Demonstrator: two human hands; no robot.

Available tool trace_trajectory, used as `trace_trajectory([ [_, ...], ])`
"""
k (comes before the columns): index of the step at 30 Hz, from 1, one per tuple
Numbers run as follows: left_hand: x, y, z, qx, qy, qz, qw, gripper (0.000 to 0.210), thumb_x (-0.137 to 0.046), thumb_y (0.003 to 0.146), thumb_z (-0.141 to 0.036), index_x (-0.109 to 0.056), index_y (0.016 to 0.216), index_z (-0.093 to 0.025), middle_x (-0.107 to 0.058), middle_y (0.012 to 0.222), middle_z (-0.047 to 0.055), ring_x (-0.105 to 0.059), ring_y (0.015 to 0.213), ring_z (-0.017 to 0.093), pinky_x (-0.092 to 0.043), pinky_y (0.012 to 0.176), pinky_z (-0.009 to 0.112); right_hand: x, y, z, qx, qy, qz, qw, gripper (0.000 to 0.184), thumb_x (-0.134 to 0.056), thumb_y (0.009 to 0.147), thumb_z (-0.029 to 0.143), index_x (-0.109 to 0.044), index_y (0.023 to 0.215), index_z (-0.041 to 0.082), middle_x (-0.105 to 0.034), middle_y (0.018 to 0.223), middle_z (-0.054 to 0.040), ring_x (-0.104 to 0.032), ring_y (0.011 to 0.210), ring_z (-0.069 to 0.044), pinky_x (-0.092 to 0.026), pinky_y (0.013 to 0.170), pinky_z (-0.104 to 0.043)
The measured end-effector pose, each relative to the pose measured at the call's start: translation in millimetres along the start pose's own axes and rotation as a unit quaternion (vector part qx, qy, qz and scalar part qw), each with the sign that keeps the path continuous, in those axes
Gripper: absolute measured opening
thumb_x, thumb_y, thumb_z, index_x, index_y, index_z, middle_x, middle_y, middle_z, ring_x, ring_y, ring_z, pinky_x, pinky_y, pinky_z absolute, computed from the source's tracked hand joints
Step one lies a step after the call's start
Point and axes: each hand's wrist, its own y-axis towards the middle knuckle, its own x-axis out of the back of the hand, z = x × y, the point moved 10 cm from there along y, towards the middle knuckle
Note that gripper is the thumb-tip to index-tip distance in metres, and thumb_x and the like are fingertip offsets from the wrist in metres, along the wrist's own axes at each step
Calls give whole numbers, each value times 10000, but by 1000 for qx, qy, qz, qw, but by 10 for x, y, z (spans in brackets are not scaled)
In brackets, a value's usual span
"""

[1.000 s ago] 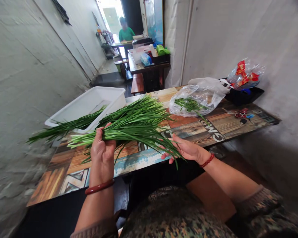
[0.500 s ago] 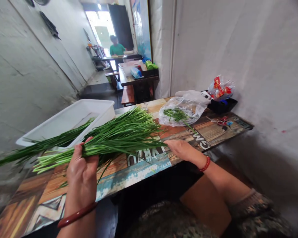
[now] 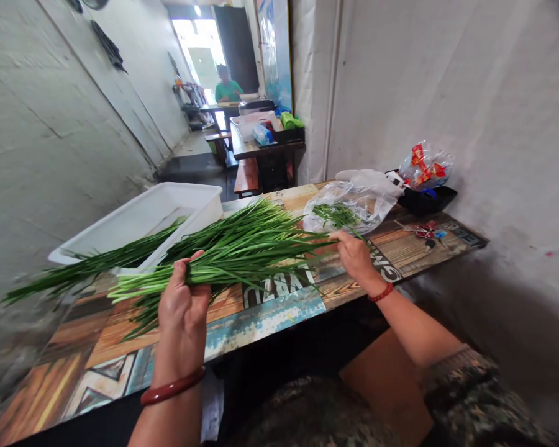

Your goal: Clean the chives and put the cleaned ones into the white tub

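My left hand [image 3: 185, 304] is closed round the pale stems of a bunch of garlic chives [image 3: 242, 261], thumb on top and palm up. The stem ends stick out to the left of it. At the leafy right end, my right hand [image 3: 354, 257] pinches the tips of a few leaves between thumb and fingers. More chives lie on the table beneath and behind the bunch. Another heap of chives [image 3: 135, 251] rests across the rim of a white plastic tub [image 3: 200, 223] at the left, its leaves hanging past the tub's edge.
A clear plastic bag [image 3: 377, 205] with green scraps lies on the patterned table [image 3: 279, 304]. Beyond it stands a black container [image 3: 426, 202] with red-printed packaging; small red items [image 3: 426, 230] lie near. Farther back are another table [image 3: 246, 148] and a person in green [image 3: 228, 92].
My left hand has shifted right with the chives, and the stem ends have come right too. My right hand has moved right and away from me, pinching leaf tips. The view has turned slightly left.
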Motion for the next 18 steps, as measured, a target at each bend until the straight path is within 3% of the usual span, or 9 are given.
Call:
trace_trajectory([
  [4,262,61,-133,11,-42,-91,995,195,-483,912,-187,-564,735,-193,-697,830,39,-679,859,161,-577,827,298,386,296,-365,-88,18,-115,989,372,-296,926,224,-633,1073,163,-684,826,-73,-605,680,-211,-446,679,-319],
  [8,307,57,-145,29,-25,-98,994,190,-501,896,-200,-568,719,-205,-707,872,66,-678,899,190,-588,791,318,603,591,-269,-1,-20,-170,985,390,-287,980,297,-570,1207,154,-667,1106,-138,-622,967,-243,-467,855,-362],
  [11,221,14,-82,25,-8,-79,997,176,-491,901,-213,-560,739,-210,-705,916,73,-673,970,194,-584,836,322,402,797,-185,64,-98,-85,990,394,-373,967,331,-547,1272,151,-591,1273,-181,-537,1185,-287,-422,986,-434],
  [14,177,-7,-31,22,-16,-70,997,155,-487,910,-234,-555,772,-210,-701,944,64,-661,1026,185,-570,886,315,114,883,-292,63,-156,28,985,494,-583,860,381,-557,1291,143,-426,1468,-209,-402,1332,-376,-347,1049,-569],
  [16,193,20,-26,17,-13,-64,998,141,-489,908,-245,-554,786,-213,-700,962,67,-658,1037,184,-569,887,310,32,862,-330,47,-115,55,991,464,-574,863,379,-592,1265,150,-416,1490,-190,-398,1348,-366,-332,1070,-578],
  [18,236,77,-25,11,-5,-54,998,137,-486,900,-251,-549,784,-219,-700,966,75,-661,1025,186,-574,868,305,-59,773,-273,31,-7,85,996,427,-471,922,388,-616,1247,151,-538,1394,-168,-495,1283,-309,-374,1065,-518],
])
